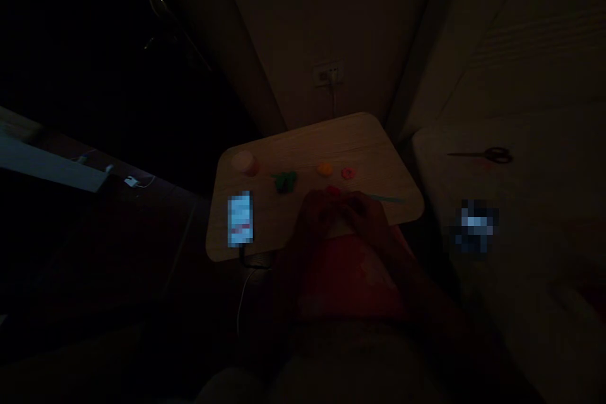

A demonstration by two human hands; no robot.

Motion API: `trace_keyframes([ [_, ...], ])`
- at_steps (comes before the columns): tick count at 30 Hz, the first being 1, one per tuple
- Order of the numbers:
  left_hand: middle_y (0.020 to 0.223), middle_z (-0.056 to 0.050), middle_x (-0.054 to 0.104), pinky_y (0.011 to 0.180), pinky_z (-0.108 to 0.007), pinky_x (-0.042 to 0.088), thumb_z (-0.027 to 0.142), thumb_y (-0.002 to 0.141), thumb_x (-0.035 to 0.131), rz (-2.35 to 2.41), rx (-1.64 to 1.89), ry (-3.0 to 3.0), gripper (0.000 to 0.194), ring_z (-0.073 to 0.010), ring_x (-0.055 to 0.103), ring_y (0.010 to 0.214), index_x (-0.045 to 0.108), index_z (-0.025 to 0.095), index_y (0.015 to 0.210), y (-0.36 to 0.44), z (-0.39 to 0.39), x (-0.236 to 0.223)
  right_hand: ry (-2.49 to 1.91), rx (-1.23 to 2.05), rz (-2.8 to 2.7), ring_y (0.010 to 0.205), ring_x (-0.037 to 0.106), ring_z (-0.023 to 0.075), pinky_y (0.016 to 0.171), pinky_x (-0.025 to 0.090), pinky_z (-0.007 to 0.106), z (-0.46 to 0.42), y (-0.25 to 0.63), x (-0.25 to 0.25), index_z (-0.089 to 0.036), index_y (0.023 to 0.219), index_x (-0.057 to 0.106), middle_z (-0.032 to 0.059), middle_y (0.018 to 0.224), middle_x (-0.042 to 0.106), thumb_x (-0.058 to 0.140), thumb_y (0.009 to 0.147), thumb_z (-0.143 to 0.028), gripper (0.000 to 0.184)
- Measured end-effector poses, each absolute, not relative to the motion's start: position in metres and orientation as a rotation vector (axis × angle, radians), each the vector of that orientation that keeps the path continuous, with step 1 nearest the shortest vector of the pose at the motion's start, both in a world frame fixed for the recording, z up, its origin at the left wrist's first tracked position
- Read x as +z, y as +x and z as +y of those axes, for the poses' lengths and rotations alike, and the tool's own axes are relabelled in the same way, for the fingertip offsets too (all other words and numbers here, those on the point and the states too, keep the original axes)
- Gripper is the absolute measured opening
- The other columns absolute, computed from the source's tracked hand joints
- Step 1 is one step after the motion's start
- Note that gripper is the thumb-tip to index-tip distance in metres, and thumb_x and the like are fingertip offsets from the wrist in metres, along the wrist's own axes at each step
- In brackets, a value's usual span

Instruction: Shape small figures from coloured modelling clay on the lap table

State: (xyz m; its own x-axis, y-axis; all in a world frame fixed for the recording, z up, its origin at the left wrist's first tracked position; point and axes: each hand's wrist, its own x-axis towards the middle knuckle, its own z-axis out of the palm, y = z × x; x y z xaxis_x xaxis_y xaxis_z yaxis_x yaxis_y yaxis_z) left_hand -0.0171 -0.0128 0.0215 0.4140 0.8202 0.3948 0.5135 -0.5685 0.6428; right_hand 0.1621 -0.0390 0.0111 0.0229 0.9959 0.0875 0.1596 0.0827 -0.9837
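Note:
In dim light, my left hand (316, 213) and my right hand (363, 211) meet at the near edge of a small wooden table (293, 145). Their fingers are closed together around a small red piece (333, 190), soft-looking and partly covered by the fingers. Just beyond them lie an orange-yellow lump (324, 169) and a pink ring-shaped piece (348, 173). A dark green, irregular piece (285, 182) rests to the left. Beside my right hand is a thin pale blue-green strip (386, 199). Darkness hides the fingertips' exact grip.
A phone with a lit, blurred screen (240, 219) lies at the table's left, a cable running from it. Behind it stands a pale round tub (244, 163). Scissors (487, 154) and another lit device (476, 227) lie on the pale surface at right. A wall socket (328, 74) is behind.

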Motion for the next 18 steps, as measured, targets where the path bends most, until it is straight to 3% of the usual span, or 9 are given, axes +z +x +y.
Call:
trace_keyframes([
  [3,0.106,-0.009,0.075,0.098,-0.043,0.050,0.031,0.098,0.065,1.127,1.016,2.239,0.013,-0.0249,0.065,0.105,0.071,0.021,0.103,-0.018,-0.015,0.022,-1.295,0.942,-1.384,0.070,0.068,0.0204,0.065,0.053,0.032,-0.044,0.167,0.014,-0.021,0.098,0.072,0.0056,0.085,0.077,0.064,0.093,-0.040,0.021],
  [7,0.104,-0.008,0.076,0.100,-0.044,0.047,0.027,0.095,0.067,1.109,0.939,2.311,0.009,-0.0259,0.065,0.105,0.071,0.021,0.101,-0.017,-0.019,0.022,-1.432,0.447,-1.521,0.086,0.068,0.0261,0.081,0.053,0.040,-0.048,0.190,0.020,-0.020,0.100,0.072,0.0114,0.096,0.076,0.057,0.097,-0.031,0.019],
  [10,0.104,-0.008,0.076,0.102,-0.046,0.046,0.026,0.094,0.068,1.149,0.849,2.360,0.008,-0.0268,0.064,0.106,0.072,0.022,0.100,-0.015,-0.020,0.022,-1.583,0.189,-1.706,0.107,0.062,0.0340,0.096,0.048,0.049,-0.045,0.210,0.022,-0.018,0.117,0.073,0.0154,0.114,0.073,0.063,0.093,-0.028,0.028],
  [18,0.112,-0.009,0.072,0.097,-0.045,0.046,0.029,0.094,0.069,1.274,0.782,2.429,0.010,-0.0279,0.060,0.107,0.072,0.021,0.100,-0.013,-0.018,0.025,-1.671,0.127,-1.840,0.107,0.056,0.0340,0.092,0.043,0.047,-0.033,0.224,0.006,-0.016,0.098,0.075,0.0177,0.114,0.068,0.061,0.092,-0.022,0.016],
])
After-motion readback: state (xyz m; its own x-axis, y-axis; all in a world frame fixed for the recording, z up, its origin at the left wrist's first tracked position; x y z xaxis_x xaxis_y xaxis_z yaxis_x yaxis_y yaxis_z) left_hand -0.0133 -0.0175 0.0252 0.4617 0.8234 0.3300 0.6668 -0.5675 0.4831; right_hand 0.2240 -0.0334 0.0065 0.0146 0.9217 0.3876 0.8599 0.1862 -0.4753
